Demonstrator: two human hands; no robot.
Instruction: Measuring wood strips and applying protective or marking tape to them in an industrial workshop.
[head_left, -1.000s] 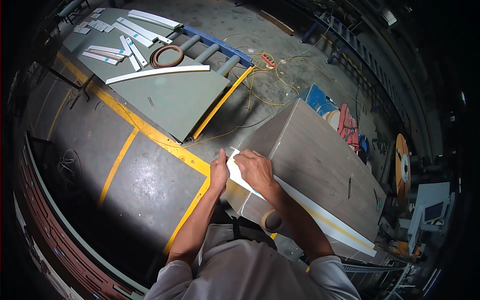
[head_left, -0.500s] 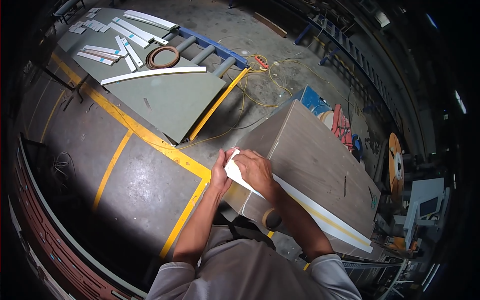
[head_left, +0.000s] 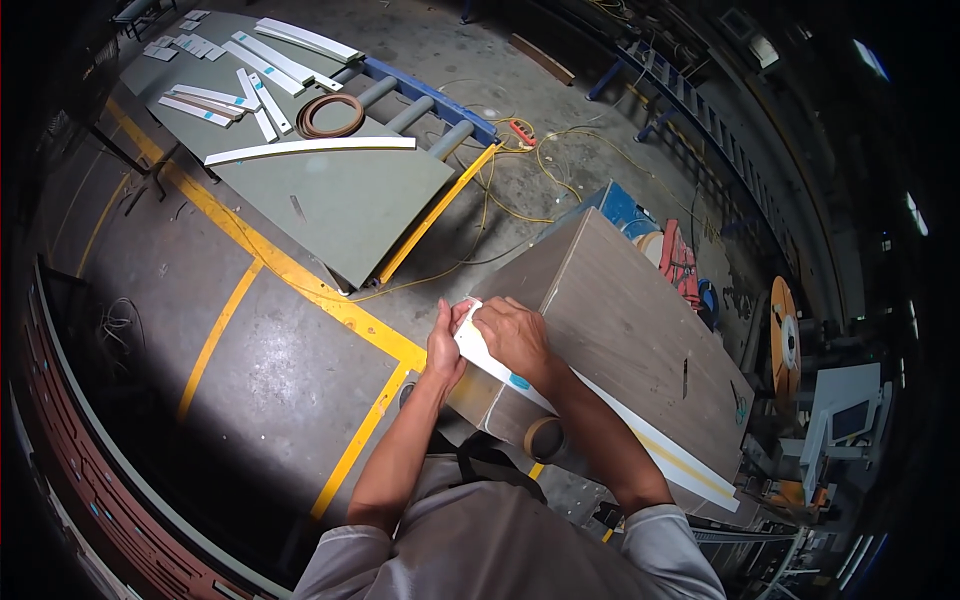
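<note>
A long white board (head_left: 478, 350) with a yellowish stripe lies slantwise along the near edge of a brown wood-grain workbench (head_left: 630, 320). Its left end juts past the bench corner. My left hand (head_left: 443, 348) is closed round that end, thumb up along the side and fingers partly hidden beneath. On top of the same end, my right hand (head_left: 512, 338) presses down with curled fingers; whatever they hold, if anything, is hidden. A bluish patch (head_left: 519, 381) shows on the board beside my right wrist. Below my right forearm a brown tape roll (head_left: 545, 438) sits against the bench's near side.
A grey-green table (head_left: 350, 215) at the upper left carries several white strips (head_left: 268, 63) and a coil of brown edging (head_left: 331, 116). Yellow cable (head_left: 500, 195) trails over the floor. Red and blue gear (head_left: 680, 262) stands behind the bench; an orange reel (head_left: 785, 330) is at right.
My right hand has shifted slightly along the board's end, and the bluish patch beside its wrist has come into sight. My left hand keeps its grip. The whole view has tilted a little.
</note>
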